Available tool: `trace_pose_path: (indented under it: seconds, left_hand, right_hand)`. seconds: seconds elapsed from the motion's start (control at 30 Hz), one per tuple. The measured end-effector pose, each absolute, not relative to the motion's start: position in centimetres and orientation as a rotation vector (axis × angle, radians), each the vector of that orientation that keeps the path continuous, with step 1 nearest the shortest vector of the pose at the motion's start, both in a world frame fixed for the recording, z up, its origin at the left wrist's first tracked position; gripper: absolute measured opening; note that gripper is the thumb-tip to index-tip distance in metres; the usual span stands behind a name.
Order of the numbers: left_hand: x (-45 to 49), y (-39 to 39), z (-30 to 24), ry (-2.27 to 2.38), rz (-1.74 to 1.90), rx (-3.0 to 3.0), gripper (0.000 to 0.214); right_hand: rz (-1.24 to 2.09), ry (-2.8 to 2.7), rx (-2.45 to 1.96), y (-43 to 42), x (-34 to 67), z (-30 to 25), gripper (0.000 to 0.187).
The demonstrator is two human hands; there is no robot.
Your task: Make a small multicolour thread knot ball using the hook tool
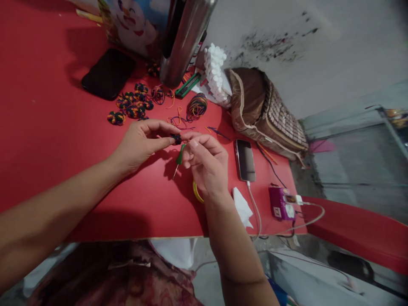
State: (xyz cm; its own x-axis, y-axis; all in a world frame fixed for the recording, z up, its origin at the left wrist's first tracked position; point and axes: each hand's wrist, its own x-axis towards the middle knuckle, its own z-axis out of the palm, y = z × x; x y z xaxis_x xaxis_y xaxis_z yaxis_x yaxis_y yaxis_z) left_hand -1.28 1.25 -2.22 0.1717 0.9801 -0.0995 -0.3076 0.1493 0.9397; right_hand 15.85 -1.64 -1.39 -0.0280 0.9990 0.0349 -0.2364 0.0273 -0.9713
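My left hand (140, 140) pinches a small dark yarn piece (176, 138) between thumb and fingertips, above the red table. Close against it, my right hand (208, 159) has its fingers curled round a slim green-handled tool (181, 155), whose thin metal shaft points down toward me. The tool's upper end is hidden by the fingers. Beyond the hands lies a ball of multicoloured yarn (197, 105) with loose strands. Several small dark-and-orange yarn pieces (135, 111) are clustered to its left. Part of a yellow ring (197, 192) shows beside my right wrist.
A metal cylinder (186, 42) stands behind the yarn, near a green cutter (188, 85) and a black flat object (110, 74). A phone (245, 160) on a white cable lies right, near crumpled tissue (242, 207) and a purple box (282, 204). A brown bag (267, 112) leans by the wall.
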Motion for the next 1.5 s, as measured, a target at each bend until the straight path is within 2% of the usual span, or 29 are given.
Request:
trace_pose_path:
  seconds: [0.2,0.47,0.9,1.1,1.33,1.5]
  left_hand:
    - [-1.0,0.9,-2.3,0.843,1.063,0.822,0.008]
    - [-1.0,1.3,-1.9,0.891,1.059,0.821,0.020]
    - [-0.9,1.6,-1.3,0.790,0.907,0.634,0.019]
    - [-1.2,1.6,-2.0,0.769,0.940,0.808,0.018]
    - [-1.5,1.9,-2.0,0.900,0.974,0.985,0.028]
    - [-1.7,2.1,-1.7,0.894,0.861,1.045,0.034]
  right_hand:
    - [1.404,-1.054,-0.908,-1.5,15.6,-1.7,0.020]
    - [1.436,-1.142,-0.918,-1.7,15.5,-2.3,0.018]
    - [1.456,-0.980,-0.792,-1.7,15.0,-2.2,0.027]
    - [1.395,-0.996,-0.776,-1.8,14.9,-2.1,0.019]
    - [1.442,-0.993,-0.816,-1.6,14.8,-2.4,0.025]
    - [1.524,-0.935,-0.799,-1.7,14.9,-2.0,0.024]
